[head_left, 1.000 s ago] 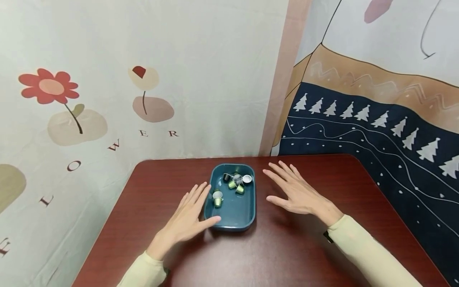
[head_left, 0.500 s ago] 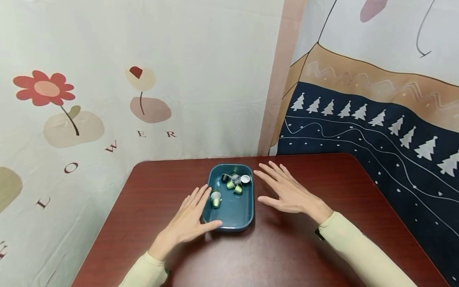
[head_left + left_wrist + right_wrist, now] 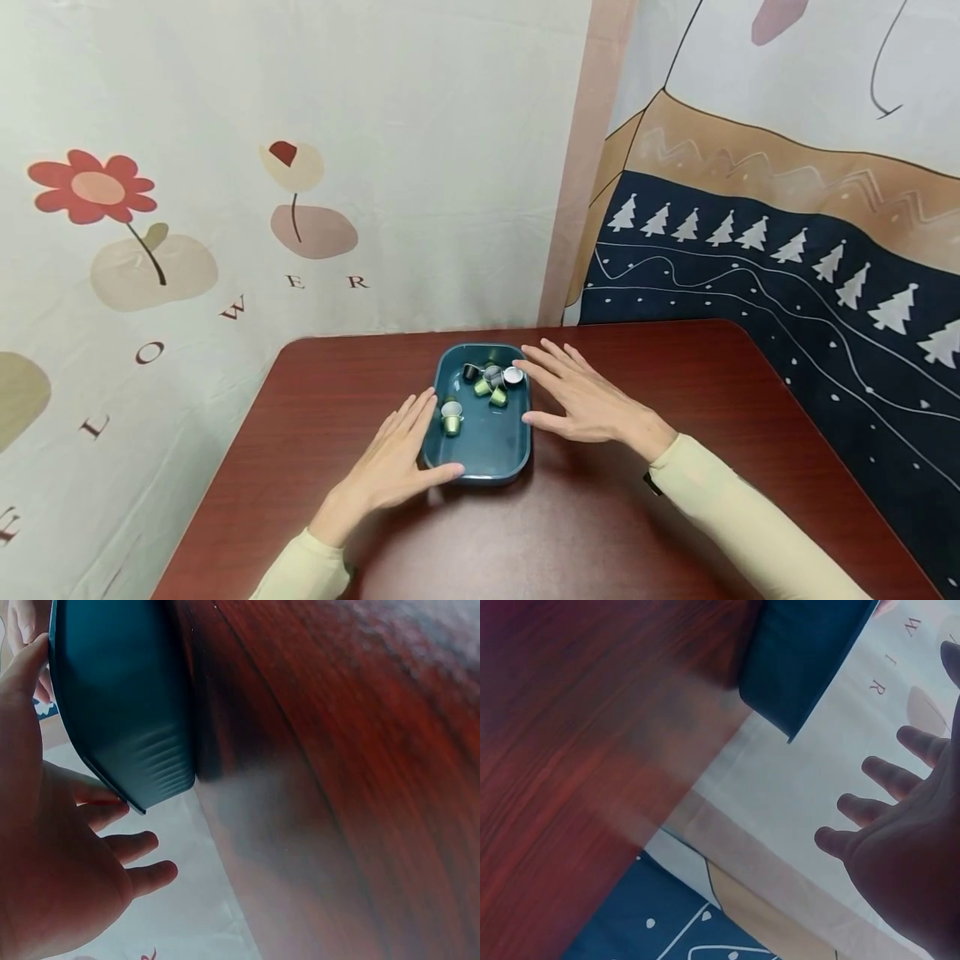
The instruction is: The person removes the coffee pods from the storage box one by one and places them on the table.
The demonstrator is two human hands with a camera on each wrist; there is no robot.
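A dark teal tray [image 3: 487, 454] sits on the table, holding several small coffee capsules. A green capsule [image 3: 452, 426] lies at the tray's left side, against one showing its silver lid. Farther back are a black capsule [image 3: 470, 372], a green capsule [image 3: 498, 397] and a capsule with a white-silver lid [image 3: 513, 377]. My left hand [image 3: 393, 467] rests along the left rim with fingers extended, thumb at the near corner; the left wrist view shows fingertips touching the rim. My right hand [image 3: 592, 407], fingers spread, is beside the right rim, apart from the tray wall [image 3: 802, 660] in the right wrist view.
The reddish-brown wooden table [image 3: 637, 533] extends around the tray. Behind it hangs a pale curtain [image 3: 450, 167] printed with flowers and letters. A navy curtain [image 3: 825, 358] with white trees hangs at the right.
My right hand has moved left, from over the table to the tray's right rim. The left hand has hardly moved. The tray and capsules stay in place; the view shifts slightly.
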